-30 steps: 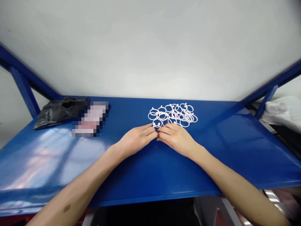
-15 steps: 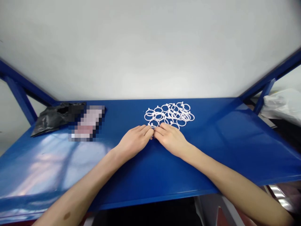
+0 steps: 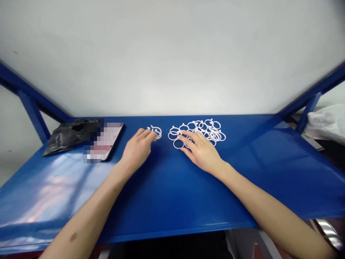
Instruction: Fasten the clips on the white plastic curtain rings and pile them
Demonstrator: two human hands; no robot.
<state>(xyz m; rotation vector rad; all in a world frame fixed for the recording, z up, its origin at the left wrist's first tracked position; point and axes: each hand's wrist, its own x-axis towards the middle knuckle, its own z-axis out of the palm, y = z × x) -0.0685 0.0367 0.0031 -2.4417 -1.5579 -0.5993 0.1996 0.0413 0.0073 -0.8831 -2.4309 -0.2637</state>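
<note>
White rings (image 3: pixel 203 131) are spread flat on the bench (image 3: pixel 172 190), seemingly so single ones can be reached by the right hand (image 3: pixel 203 153), its fingers loosely parted, while a smaller cluster (image 3: pixel 159 133) is set apart at the left hand (image 3: pixel 137 148), whose grip cannot be told.

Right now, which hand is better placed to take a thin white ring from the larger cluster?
Probably your right hand: its fingers reach over that larger cluster; your left hand is at the smaller white-ring cluster.
</note>
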